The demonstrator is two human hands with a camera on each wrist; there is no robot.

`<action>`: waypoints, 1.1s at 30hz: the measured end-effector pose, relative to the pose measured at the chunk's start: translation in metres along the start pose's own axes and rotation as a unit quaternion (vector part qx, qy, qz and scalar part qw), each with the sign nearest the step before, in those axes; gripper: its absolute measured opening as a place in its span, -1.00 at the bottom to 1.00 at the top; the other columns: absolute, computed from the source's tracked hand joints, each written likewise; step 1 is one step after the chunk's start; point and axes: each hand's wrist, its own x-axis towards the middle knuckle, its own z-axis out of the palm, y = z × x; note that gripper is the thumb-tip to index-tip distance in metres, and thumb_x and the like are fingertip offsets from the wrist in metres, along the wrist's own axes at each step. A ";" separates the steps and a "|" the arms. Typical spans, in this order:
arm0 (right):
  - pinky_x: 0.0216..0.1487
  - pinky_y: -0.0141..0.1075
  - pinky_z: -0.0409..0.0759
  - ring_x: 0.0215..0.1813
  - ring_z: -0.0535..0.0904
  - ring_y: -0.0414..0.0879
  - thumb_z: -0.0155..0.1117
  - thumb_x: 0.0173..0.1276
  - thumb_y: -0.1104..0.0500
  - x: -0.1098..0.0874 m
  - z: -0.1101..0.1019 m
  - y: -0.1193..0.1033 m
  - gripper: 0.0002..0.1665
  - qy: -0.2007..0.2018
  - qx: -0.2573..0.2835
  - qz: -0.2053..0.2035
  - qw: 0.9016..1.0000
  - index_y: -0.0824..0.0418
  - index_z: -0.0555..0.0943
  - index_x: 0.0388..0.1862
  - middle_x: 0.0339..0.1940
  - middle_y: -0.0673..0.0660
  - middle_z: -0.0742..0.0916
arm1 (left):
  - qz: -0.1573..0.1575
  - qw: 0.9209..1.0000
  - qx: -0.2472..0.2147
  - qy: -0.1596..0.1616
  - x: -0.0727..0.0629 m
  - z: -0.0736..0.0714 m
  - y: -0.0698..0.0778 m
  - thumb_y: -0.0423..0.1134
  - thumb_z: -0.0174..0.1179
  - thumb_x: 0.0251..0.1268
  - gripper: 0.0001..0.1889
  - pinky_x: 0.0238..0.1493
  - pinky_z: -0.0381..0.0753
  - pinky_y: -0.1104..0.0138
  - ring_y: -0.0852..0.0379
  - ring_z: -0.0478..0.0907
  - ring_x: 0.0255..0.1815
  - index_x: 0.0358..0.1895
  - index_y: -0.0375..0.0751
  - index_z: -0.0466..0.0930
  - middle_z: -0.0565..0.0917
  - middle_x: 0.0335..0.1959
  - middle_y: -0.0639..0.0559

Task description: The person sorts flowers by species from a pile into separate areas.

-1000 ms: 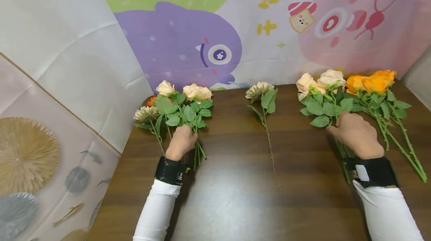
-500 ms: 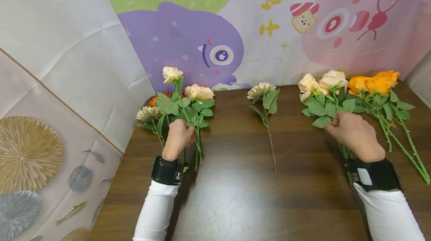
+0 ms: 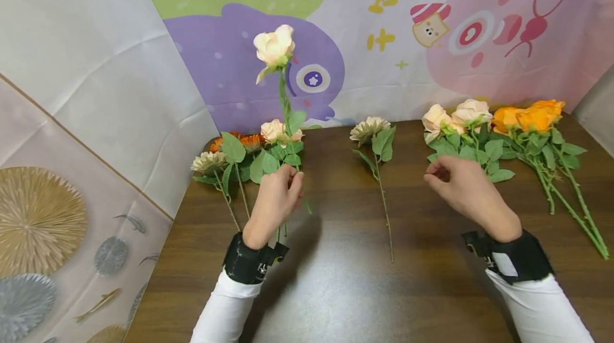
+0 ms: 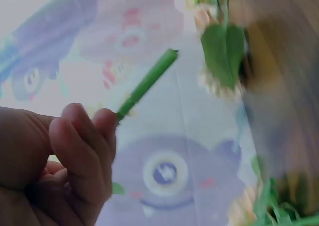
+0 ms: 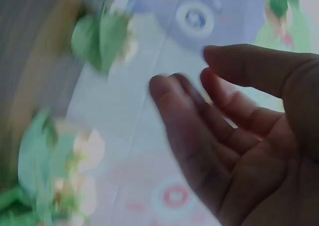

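My left hand [image 3: 274,199] pinches the stem of a pale peach rose [image 3: 275,47], which stands upright in front of the backdrop. Its green stem end [image 4: 148,82] sticks out past the fingers in the left wrist view. My right hand [image 3: 467,193] is raised over the table with bent, loose fingers and nothing between them; the right wrist view shows the thumb apart from the fingertips [image 5: 160,86]. Just behind it lie two peach roses [image 3: 472,113], their stems partly hidden by the hand. Between both hands a single cream flower [image 3: 368,130] lies on the table.
Behind the left hand lie another peach rose [image 3: 274,131], orange flowers [image 3: 251,142] and a cream flower [image 3: 208,162]. Orange roses [image 3: 534,116] lie at the far right of the brown table [image 3: 345,290]. A cartoon cloth backdrop [image 3: 374,82] rises along the back edge.
My left hand has lifted the peach rose from the left bunch, up and slightly right. My right hand has let go of the peach rose stems and moved left, off them.
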 end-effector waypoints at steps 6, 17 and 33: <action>-0.34 -0.28 0.55 -0.35 0.60 -0.20 0.37 0.32 0.30 -0.003 0.025 -0.032 -0.96 0.008 0.078 -0.101 0.992 0.18 0.69 -0.28 -0.40 -0.01 0.73 | 0.118 0.993 -0.019 0.012 -0.015 0.020 0.024 -0.35 0.11 0.48 -0.86 -0.69 0.42 0.50 0.31 0.48 -0.70 -0.32 -0.27 0.52 0.61 -0.63 0.05; -0.47 -0.27 0.66 -0.43 0.65 -0.24 0.24 0.42 0.35 -0.020 0.053 -0.071 -0.78 -0.016 0.316 -0.124 0.941 0.28 0.68 0.01 -0.32 0.08 0.74 | 0.222 0.972 -0.074 -0.027 -0.038 0.053 0.047 -0.40 0.14 0.45 -0.93 -0.55 0.43 0.61 0.29 0.53 -0.61 -0.26 -0.29 0.51 0.62 -0.57 0.03; -0.51 -0.47 0.38 -0.56 0.51 -0.23 0.39 0.32 0.26 -0.005 0.022 -0.024 -0.91 0.158 0.080 -0.051 0.983 0.29 0.74 -0.28 -0.56 0.08 0.72 | 0.226 0.973 -0.033 -0.031 -0.037 0.052 0.045 -0.35 0.10 0.46 -0.87 -0.47 0.38 0.57 0.33 0.41 -0.56 -0.11 -0.28 0.62 0.57 -0.53 0.12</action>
